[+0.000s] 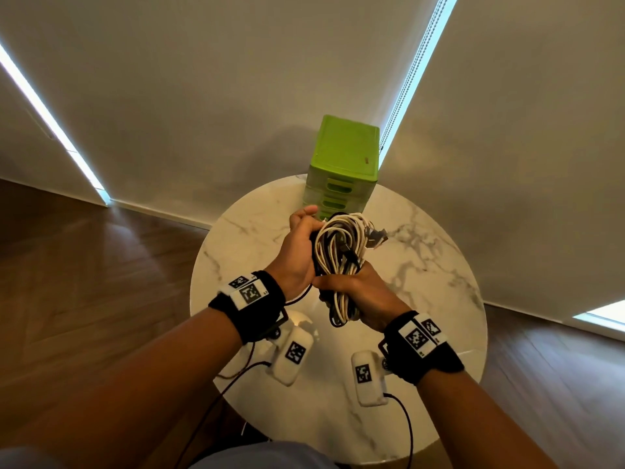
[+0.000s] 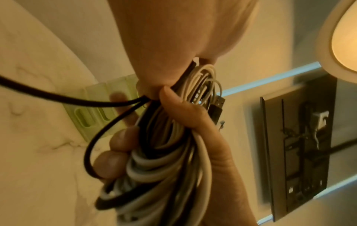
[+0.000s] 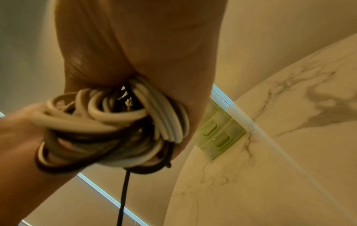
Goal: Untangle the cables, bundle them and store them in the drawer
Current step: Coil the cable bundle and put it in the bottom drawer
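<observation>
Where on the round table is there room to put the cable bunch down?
Bare marble lies left of the hands toward the table rim, and right of the cable bundle, between it and the right rim. It is crowded at the back by the green drawer unit, and near the person by two white wrist devices and their wires.

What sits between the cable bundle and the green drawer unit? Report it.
Nothing: in the head view only bare marble table separates the cable bundle from the green drawer unit.

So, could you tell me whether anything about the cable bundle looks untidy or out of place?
Yes. One black cable loops loose out of the cable bundle that the left hand and right hand grip. The green drawer unit looks shut.
</observation>
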Motion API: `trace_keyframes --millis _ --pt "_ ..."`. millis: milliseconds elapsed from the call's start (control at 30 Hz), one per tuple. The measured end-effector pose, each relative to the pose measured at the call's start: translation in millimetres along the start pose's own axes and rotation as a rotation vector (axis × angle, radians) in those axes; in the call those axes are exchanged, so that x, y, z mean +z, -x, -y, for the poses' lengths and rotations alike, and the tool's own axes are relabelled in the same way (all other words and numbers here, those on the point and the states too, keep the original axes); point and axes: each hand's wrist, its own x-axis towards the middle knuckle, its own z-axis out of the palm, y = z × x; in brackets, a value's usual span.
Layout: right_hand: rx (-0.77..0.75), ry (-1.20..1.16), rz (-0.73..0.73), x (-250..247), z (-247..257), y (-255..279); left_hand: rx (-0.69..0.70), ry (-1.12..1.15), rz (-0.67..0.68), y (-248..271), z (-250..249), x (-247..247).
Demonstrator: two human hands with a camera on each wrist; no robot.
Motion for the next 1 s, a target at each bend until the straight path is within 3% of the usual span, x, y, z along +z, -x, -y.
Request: trace_keyframes --millis 200,367,433,500,633,700,767,900,1000 --pt "-0.031 0.186 -0.091 -3 -2 -4 -0.019 0.020 0.045 -11 9 -4" --pt "-0.028 0.041 -0.131 2 -6 -5 -0.025 0.052 0.104 -11 4 2" --pt "0.006 -0.114 -0.162 2 -8 -6 0.007 -0.195 0.081 -12 1 -5" --pt "0.022 -0.218 -0.221 -1 -7 -8 -0.012 -0.556 0.158 -6 1 -24" --pt "0.020 -0.378 -0.336 -12 -1 -11 -0.254 -1.073 0.542 16 14 -70" --pt "0.012 -0.518 -0.313 -12 2 -12 -0.323 -1.121 0.631 26 19 -80" --pt "0.023 -0.639 -0.233 -8 5 -11 -0.343 -1.098 0.636 28 26 -83" --pt "0.073 -0.732 -0.054 -3 15 -2 -0.225 -1.187 0.566 16 28 -88" --pt "0.086 -0.648 -0.023 -12 19 2 -0.129 -1.306 0.502 5 17 -93"
